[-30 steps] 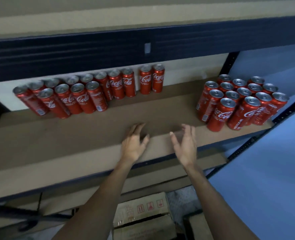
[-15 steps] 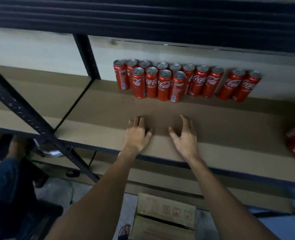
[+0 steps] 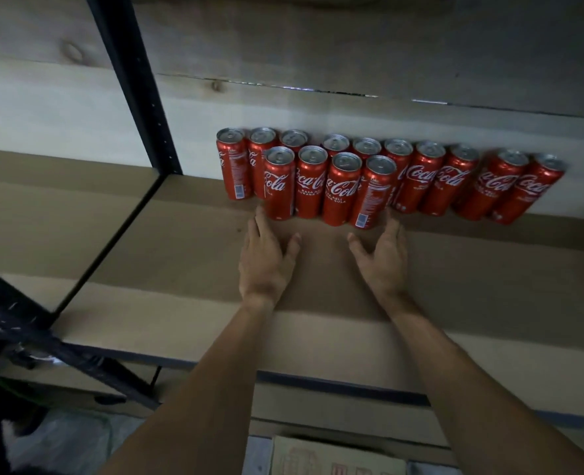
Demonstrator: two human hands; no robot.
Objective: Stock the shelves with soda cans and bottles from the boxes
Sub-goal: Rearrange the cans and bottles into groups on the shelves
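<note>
Both forearms extended. Left hand (image 3: 266, 265) and right hand (image 3: 383, 264) lie fingers straight, thumbs spread inward, fingertips just short of the front cans (image 3: 328, 186).

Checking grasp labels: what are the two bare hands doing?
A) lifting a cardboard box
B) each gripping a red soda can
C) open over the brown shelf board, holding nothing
C: left hand and right hand are open over the brown shelf board, gripping no red soda cans.

You have glossy red metal cans (image 3: 342, 190) with bare silvery tops. The shelf (image 3: 181, 255) under them is smooth, matt brown board. The post (image 3: 136, 84) is matt black perforated metal. Behind it you see pale, knotty wood panelling (image 3: 43, 97). Below sits a dull cardboard box (image 3: 335, 461).
</note>
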